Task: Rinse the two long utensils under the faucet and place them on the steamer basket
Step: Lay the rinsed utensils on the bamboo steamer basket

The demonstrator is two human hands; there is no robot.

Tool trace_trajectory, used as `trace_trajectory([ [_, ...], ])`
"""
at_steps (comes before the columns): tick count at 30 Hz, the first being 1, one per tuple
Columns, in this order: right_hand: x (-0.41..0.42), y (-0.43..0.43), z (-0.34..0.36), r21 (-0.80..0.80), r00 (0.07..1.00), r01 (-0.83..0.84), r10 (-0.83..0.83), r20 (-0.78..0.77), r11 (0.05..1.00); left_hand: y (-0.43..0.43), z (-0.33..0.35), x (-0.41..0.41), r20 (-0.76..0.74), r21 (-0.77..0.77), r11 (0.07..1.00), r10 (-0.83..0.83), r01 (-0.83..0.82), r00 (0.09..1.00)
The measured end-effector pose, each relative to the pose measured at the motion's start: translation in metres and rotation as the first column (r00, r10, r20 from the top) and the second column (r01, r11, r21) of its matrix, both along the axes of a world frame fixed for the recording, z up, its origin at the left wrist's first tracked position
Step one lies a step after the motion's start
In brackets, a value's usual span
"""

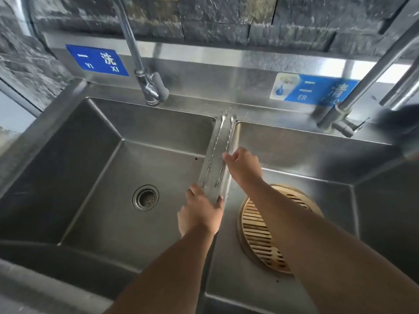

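Note:
Two long thin metal utensils with twisted stems lie side by side on the steel divider (207, 191) between the two sink basins. The left utensil (213, 152) and the right utensil (230, 141) both point away from me, small spoon ends far, forked ends near. My right hand (243, 165) pinches the right utensil's stem at mid-length. My left hand (200, 211) rests over the divider's near end, fingers spread beside the forked ends, gripping neither utensil. A round bamboo steamer basket (256, 236) sits in the right basin, partly hidden by my right forearm.
The left basin (95, 168) holds only a drain strainer (145, 197). A left faucet (148, 87) and a right faucet (340, 120) stand on the back ledge; no water stream shows. Blue labels sit on the backsplash. A dark blurred object is at the far right.

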State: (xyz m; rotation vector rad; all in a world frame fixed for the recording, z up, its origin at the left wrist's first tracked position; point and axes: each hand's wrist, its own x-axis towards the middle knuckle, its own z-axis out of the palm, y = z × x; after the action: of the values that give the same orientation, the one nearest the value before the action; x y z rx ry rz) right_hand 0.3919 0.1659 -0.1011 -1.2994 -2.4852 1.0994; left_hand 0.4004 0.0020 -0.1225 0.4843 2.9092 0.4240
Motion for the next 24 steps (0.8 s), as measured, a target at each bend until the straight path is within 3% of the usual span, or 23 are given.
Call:
trace_trajectory([
  [5, -0.017, 0.009, -0.002, -0.092, 0.998, -0.067, 0.068, 0.017, 0.994, 0.003, -0.004, -0.002, -0.050, 0.001, 1.000, 0.000, 0.000, 0.999],
  [12, -0.018, 0.008, -0.003, -0.119, 1.000, -0.018, 0.018, -0.002, 0.993, 0.004, -0.001, -0.003, -0.042, 0.012, 1.000, 0.000, 0.000, 0.999],
  [24, 0.015, 0.017, -0.010, -0.003, 0.993, -0.051, 0.050, -0.105, 0.999, 0.003, -0.004, -0.005, -0.047, -0.006, 1.000, 0.007, -0.007, 0.999],
])
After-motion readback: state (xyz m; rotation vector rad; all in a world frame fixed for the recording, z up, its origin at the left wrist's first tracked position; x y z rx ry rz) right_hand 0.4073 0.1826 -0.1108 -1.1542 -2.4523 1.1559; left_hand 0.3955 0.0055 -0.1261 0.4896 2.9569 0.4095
